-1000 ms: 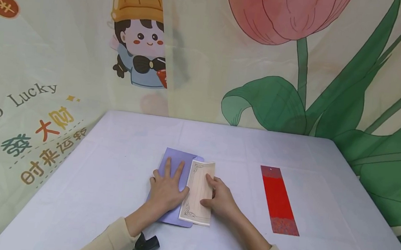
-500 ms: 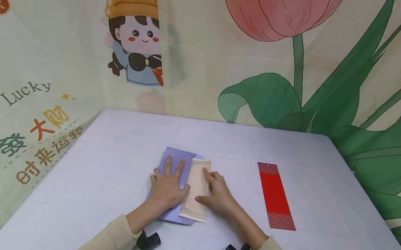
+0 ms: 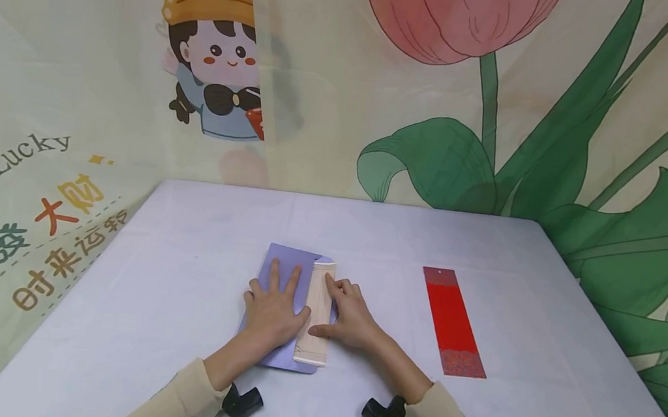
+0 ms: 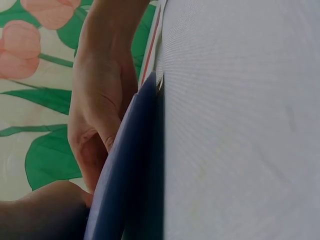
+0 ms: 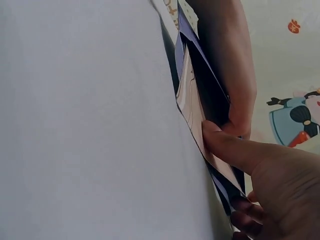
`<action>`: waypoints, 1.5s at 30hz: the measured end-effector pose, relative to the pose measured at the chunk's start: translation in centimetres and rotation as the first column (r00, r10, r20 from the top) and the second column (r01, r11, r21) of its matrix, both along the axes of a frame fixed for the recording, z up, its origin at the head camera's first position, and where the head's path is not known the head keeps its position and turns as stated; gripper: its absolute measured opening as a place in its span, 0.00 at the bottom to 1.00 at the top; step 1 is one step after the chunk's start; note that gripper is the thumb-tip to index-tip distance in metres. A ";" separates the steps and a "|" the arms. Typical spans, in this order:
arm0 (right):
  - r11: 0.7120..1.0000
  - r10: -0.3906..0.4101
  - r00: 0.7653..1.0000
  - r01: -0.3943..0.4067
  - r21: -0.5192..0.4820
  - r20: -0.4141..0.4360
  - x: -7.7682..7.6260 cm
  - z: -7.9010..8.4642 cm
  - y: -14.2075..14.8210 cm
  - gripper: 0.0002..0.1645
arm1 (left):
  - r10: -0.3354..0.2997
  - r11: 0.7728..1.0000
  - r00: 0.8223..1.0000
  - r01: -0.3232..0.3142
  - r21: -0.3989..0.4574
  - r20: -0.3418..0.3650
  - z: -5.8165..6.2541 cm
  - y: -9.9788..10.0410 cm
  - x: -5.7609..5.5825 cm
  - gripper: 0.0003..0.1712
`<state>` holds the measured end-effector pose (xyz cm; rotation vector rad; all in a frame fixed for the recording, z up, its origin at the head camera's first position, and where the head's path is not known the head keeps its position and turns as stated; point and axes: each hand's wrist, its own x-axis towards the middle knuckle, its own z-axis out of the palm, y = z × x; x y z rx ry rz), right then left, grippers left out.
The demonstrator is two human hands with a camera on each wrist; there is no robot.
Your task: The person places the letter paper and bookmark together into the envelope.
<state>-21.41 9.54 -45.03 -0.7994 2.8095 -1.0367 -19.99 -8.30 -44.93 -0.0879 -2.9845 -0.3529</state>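
Observation:
In the head view, a purple envelope (image 3: pixel 289 265) lies on the table with its opening to the right. My left hand (image 3: pixel 273 312) rests on it with spread, straight fingers; its thumb is at the opening's edge. A cream sheet of paper (image 3: pixel 318 305) with a printed border is partly inside the envelope, only a narrow upright strip showing. My right hand (image 3: pixel 352 314) pinches this paper at its right side. In the right wrist view, the right thumb (image 5: pixel 225 142) lies on top of the paper and the fingers curl at its lower edge. The sheet's left part is hidden.
A long red paper strip (image 3: pixel 454 323) with a small hole at its top lies to the right on the white-covered table (image 3: pixel 190 236). Behind the table hangs a printed backdrop (image 3: pixel 321 70) with a tulip and a cartoon figure. Black wrist mounts (image 3: pixel 243 403) sit below both hands.
The cream paper has slid left into the envelope, and its visible strip is narrower. My right hand has moved left with it. My left hand stays on the envelope; the head view has shifted slightly.

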 end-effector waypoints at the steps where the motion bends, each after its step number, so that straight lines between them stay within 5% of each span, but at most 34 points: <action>1: 1.000 0.004 1.000 -0.004 0.000 -0.001 0.0 0.0 0.0 0.64 | -0.001 1.000 1.000 0.001 0.002 0.001 0.0 0.0 0.0 0.44; 7: 1.000 -0.001 1.000 0.001 -0.006 0.005 0.2 -0.2 0.7 0.66 | -0.021 1.000 1.000 0.021 0.015 0.004 0.0 0.3 -0.1 0.44; 14: 0.996 0.064 0.991 -0.057 0.064 -0.117 0.1 -0.2 0.1 0.66 | -0.010 1.000 1.000 0.010 -0.004 0.003 0.3 0.0 -0.3 0.44; 21: 0.994 0.090 0.993 -0.084 0.068 -0.081 -0.5 0.2 0.0 0.66 | -0.014 1.000 1.000 0.013 0.003 0.007 0.6 -0.3 -0.5 0.45; 28: 0.990 0.107 0.983 -0.092 0.105 -0.152 -0.9 -0.1 -0.3 0.65 | -0.006 1.000 1.000 0.006 0.000 0.005 0.5 -0.6 -0.5 0.45; 37: 0.976 0.158 0.985 -0.144 0.163 -0.073 -0.9 -0.3 1.3 0.58 | -0.005 1.000 1.000 0.005 0.012 0.025 0.1 -0.5 -0.4 0.45; 45: 0.961 0.179 0.979 -0.152 0.229 -0.099 -0.4 -0.6 0.7 0.60 | -0.022 1.000 1.000 0.022 0.006 0.017 -0.1 -0.3 -0.4 0.45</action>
